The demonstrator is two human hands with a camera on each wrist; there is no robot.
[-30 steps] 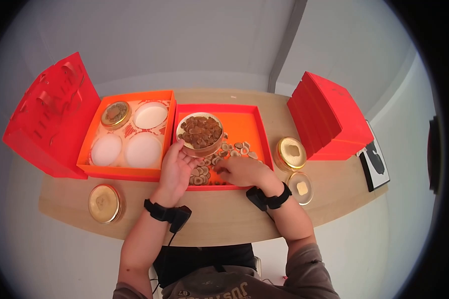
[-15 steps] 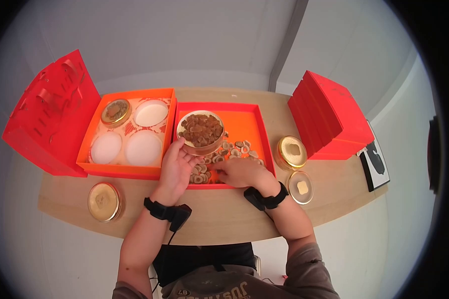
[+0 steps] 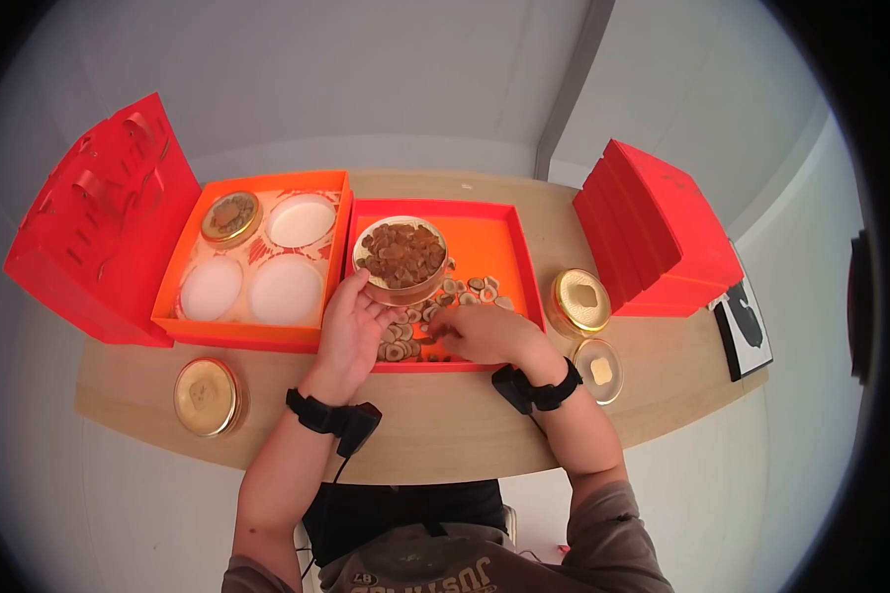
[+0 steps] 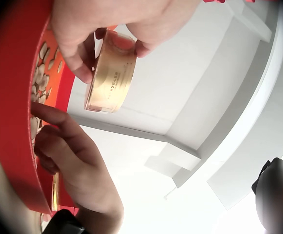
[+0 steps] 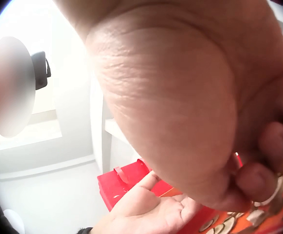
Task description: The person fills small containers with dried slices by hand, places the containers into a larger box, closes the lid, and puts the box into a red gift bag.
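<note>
My left hand (image 3: 351,331) grips a round, open, clear jar (image 3: 405,295) with its thumb at the rim and fingers at its side and underneath. Reddish-brown dried pieces (image 3: 401,255) fill the jar. In the left wrist view the jar (image 4: 113,78) shows a gold label with printed text. Low in the shallow red-and-orange box lid (image 3: 489,237), my right hand (image 3: 489,334) has its fingertips among pale dried slices (image 3: 396,346). Its index finger reaches into the slices, the others curl, and a dark piece shows by the fingertips; I cannot tell whether they pinch it.
Left of the lid stands an orange gift box (image 3: 334,237) with one filled jar (image 3: 231,217) and three bare white recesses. Gold-lidded jars stand left (image 3: 208,397) and right (image 3: 580,301), with a clear lid (image 3: 598,372) nearby. A red bag (image 3: 109,237) and red boxes (image 3: 653,237) flank them.
The right hand has shifted slightly among the slices, and a dark piece now shows by its fingertips. The left hand keeps the jar in nearly the same place.
</note>
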